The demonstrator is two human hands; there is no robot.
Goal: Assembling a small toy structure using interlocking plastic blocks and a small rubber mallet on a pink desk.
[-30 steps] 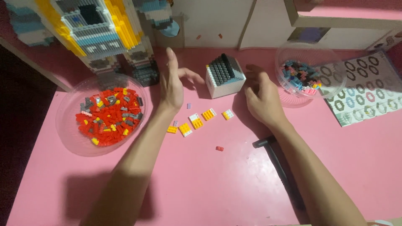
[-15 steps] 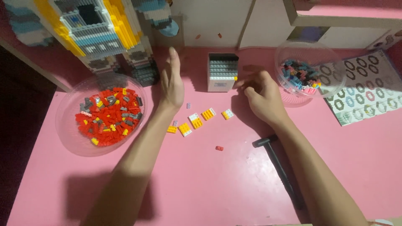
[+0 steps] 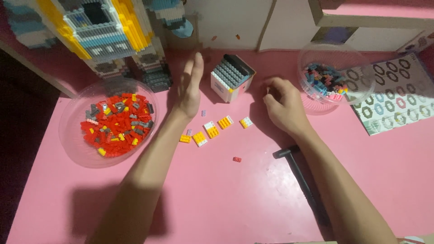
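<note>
Small block cube, white walls with a grey studded top, now sits turned corner-on between the two hands; half a second ago it stood square to the camera, a second ago it was tilted the other way. So it is being rotated on the pink table, not lifted.

Left hand: fingers straight and flat, edge-on just left of the cube, holding nothing, apart from it or barely grazing it.

Right hand: fingers curled in just right of the cube; cannot tell if a small piece is pinched.

Toward the wrists from both hands: row of yellow-and-white pieces, unmoved. Red-brick bowl outboard of the left hand, mixed-colour bowl beyond the right. Judgement: cube being inspected or oriented, nothing added yet
</note>
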